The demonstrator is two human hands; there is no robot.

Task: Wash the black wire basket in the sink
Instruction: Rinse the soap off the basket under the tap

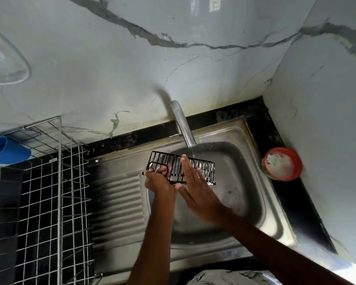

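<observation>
A small black wire basket is held over the steel sink, just under the chrome tap. A thin stream of water runs from the tap past the basket's far right side. My left hand grips the basket's left end, fingers curled round the wires. My right hand lies flat with straight fingers against the basket's front and middle wires.
A silver wire dish rack stands on the left counter, a blue container at its far end. A red bowl with white contents sits on the black counter right of the sink. Marble walls close in behind and right.
</observation>
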